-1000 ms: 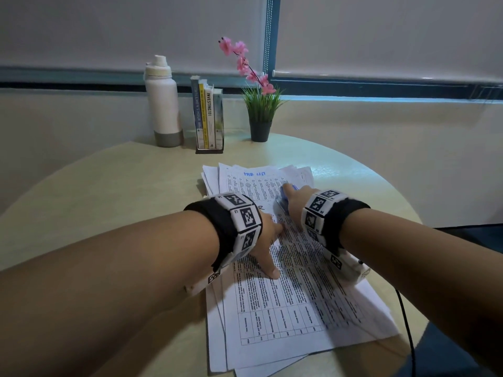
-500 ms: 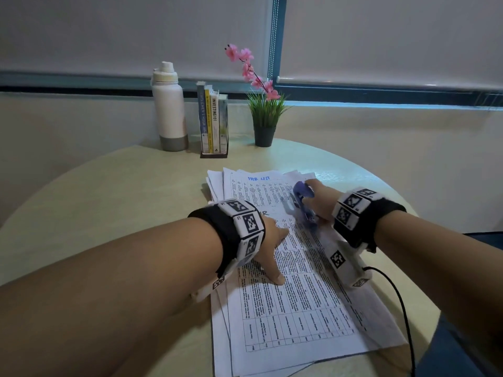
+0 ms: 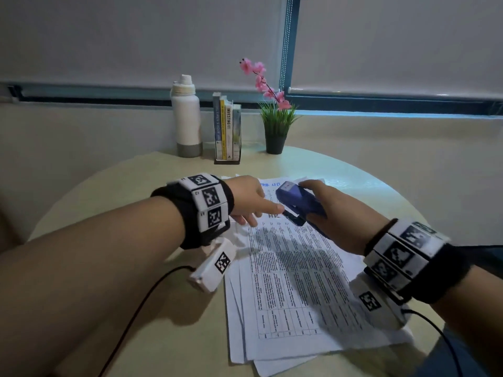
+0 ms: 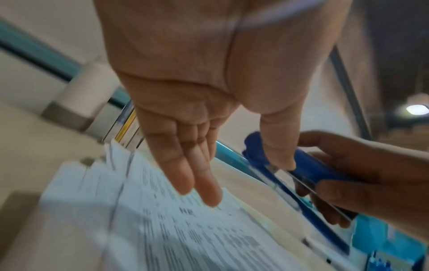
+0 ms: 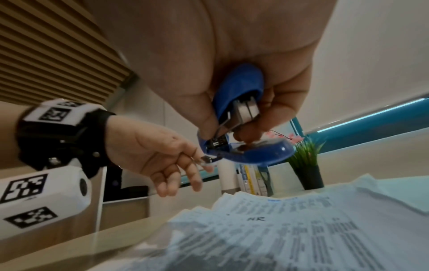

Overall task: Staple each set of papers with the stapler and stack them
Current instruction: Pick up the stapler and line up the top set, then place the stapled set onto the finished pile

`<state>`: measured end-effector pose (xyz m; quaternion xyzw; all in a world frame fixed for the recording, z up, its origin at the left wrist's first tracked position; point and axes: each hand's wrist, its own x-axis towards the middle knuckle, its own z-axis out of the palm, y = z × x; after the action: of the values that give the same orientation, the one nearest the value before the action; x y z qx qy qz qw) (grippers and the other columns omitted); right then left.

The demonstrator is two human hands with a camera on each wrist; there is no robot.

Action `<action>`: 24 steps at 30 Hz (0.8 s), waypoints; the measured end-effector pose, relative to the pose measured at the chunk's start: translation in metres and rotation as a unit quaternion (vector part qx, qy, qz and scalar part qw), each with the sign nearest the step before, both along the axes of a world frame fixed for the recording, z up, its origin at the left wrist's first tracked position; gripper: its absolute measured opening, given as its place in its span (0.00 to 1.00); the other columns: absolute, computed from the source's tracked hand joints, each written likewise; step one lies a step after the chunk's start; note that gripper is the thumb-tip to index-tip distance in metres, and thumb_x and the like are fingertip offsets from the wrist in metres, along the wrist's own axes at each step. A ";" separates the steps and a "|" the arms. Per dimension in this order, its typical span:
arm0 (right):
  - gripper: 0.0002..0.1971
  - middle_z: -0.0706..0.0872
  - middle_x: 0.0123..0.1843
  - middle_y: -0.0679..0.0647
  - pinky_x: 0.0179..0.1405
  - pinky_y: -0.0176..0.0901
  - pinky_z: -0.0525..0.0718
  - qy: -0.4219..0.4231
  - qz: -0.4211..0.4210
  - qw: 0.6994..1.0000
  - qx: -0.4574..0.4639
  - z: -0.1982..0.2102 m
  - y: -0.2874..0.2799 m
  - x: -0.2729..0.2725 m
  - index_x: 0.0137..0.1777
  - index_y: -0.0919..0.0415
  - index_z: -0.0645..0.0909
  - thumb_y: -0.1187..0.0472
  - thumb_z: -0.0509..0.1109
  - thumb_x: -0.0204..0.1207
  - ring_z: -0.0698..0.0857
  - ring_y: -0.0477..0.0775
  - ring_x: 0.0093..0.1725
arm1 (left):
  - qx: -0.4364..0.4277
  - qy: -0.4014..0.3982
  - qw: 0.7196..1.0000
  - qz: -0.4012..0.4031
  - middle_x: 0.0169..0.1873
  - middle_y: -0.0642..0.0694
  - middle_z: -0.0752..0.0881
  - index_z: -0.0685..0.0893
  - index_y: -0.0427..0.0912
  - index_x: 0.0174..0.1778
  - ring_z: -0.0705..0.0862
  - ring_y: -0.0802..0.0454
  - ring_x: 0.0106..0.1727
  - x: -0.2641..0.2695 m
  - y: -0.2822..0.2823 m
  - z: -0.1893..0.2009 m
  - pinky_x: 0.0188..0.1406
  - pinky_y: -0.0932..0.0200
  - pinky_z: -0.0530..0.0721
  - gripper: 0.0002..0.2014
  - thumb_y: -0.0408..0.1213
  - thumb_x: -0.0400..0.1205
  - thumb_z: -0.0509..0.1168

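Observation:
A loose pile of printed papers [image 3: 294, 284] lies fanned out on the round table [image 3: 114, 213]. Above its far end my right hand [image 3: 324, 205] grips a blue stapler [image 3: 295, 202], lifted off the sheets with its mouth toward my left hand. In the right wrist view the stapler [image 5: 260, 152] hangs partly open, its metal magazine showing, with my right hand [image 5: 239, 124] curled round it. My left hand [image 3: 261, 213] hovers over the papers [image 4: 162, 229] with straight fingers; its thumb [image 4: 278, 154] touches the stapler [image 4: 313, 170] near the front.
At the back of the table stand a white bottle [image 3: 186, 118], a few books in a holder [image 3: 227, 131] and a potted plant with pink flowers [image 3: 275, 123]. Wrist camera cables trail off the near edge on both sides.
My right hand has lifted the stapler off the papers and turned it toward the left. My left hand has left the sheets and come up to the stapler's front.

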<state>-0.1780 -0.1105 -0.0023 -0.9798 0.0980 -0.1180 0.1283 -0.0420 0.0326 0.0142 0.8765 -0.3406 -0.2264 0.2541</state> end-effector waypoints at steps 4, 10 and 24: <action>0.26 0.78 0.65 0.55 0.53 0.51 0.80 -0.041 0.036 0.999 0.001 0.001 0.018 -0.010 0.75 0.49 0.62 0.60 0.65 0.78 0.81 0.61 0.57 | -0.067 0.149 0.986 -0.035 0.54 0.42 0.88 0.78 0.38 0.67 0.90 0.50 0.46 -0.011 0.005 -0.005 0.49 0.58 0.89 0.20 0.37 0.79 0.71; 0.25 0.83 0.60 0.55 0.46 0.46 0.80 -0.041 0.043 0.998 0.037 0.000 0.023 -0.012 0.72 0.54 0.67 0.62 0.67 0.75 0.82 0.57 0.47 | -0.126 0.176 0.976 -0.036 0.37 0.45 0.86 0.78 0.34 0.67 0.84 0.58 0.32 -0.019 0.000 -0.015 0.41 0.62 0.87 0.18 0.24 0.81 0.65; 0.12 0.80 0.32 0.49 0.31 0.41 0.75 0.043 -0.029 0.998 0.034 -0.002 0.023 0.007 0.36 0.48 0.70 0.55 0.74 0.70 0.80 0.53 0.32 | -0.110 0.124 0.986 -0.020 0.38 0.40 0.87 0.83 0.38 0.44 0.89 0.52 0.39 -0.015 0.004 -0.013 0.51 0.56 0.88 0.05 0.24 0.79 0.67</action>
<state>-0.1712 -0.0876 -0.0039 -0.9758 0.1355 -0.0755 0.1538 -0.0574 0.0370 0.0008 0.8014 -0.3466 -0.2999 0.3843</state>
